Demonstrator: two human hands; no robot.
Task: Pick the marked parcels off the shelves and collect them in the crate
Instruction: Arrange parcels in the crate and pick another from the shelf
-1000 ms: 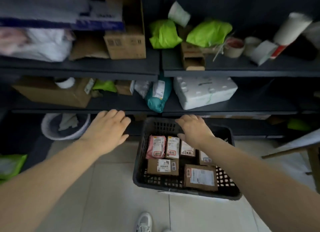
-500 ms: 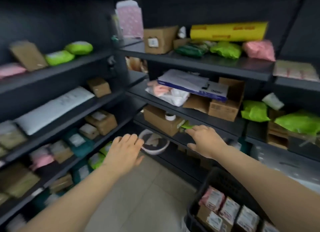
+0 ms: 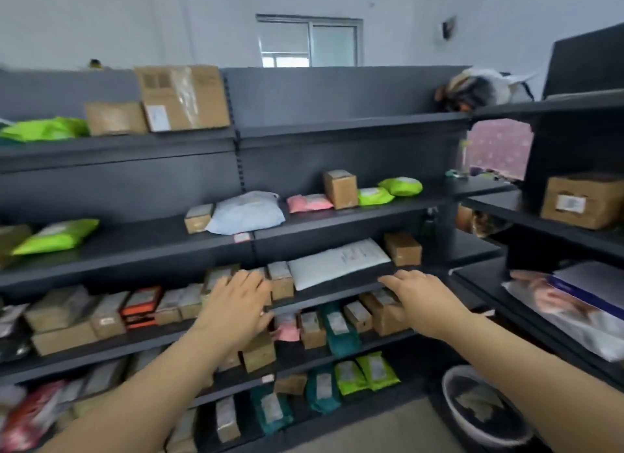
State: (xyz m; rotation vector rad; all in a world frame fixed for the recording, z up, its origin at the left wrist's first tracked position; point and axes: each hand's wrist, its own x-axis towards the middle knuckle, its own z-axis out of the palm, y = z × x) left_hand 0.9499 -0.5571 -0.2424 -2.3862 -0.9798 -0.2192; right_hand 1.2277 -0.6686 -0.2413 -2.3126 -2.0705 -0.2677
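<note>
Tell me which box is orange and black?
The orange-and-black box, standing in the row on the shelf just left of the left hand. Its neighbours there are plain brown cardboard boxes.

View swung from the crate to other shelves [image 3: 141, 246].

The left hand [image 3: 236, 305] covers part of the small boxes [image 3: 218, 277] behind it. Parcel labels [image 3: 337, 322] between the hands are too blurred to read. Far left of the left hand, smeared parcels [image 3: 27, 415] run off the edge.
</note>
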